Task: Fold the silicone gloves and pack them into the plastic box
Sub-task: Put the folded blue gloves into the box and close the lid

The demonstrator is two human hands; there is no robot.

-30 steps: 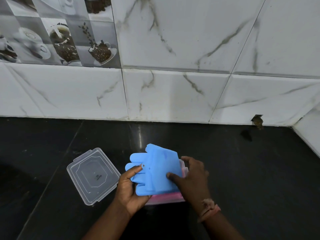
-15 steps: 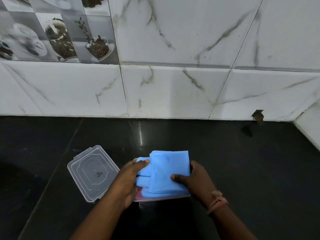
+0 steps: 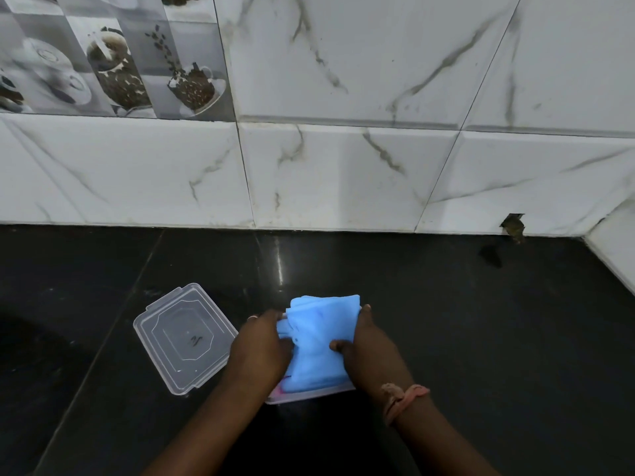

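A folded blue silicone glove [image 3: 318,341] sits bunched on top of a clear rectangular plastic box [image 3: 311,395], which rests on the near middle of a glossy black stone counter [image 3: 481,338]. Only the box's near rim and a near-left corner show below the glove; a sliver of pink material [image 3: 279,392] is visible inside at that near-left corner, under the blue.

The left hand [image 3: 259,348] is on the glove's left side, its fingers curled in against the folded blue layers and its thumb pressed on top near the middle. The right hand [image 3: 369,352] holds the glove's right side: its thumb lies on top of the blue surface, pointing left, and a fingertip shows at the far right corner of the fold, so the fingers wrap the edge. A pinkish thread band [image 3: 402,398] circles the right wrist.

Just left of the left hand, a clear rectangular plastic lid [image 3: 184,338] lies flat on the counter, turned at an angle, apart from the box.

Beyond the counter rises a wall of white marble-veined tiles [image 3: 343,166], with a grey coffee-cup patterned tile [image 3: 113,53] at the far left. A small dark chipped hole [image 3: 513,225] marks the wall's base at the far right.
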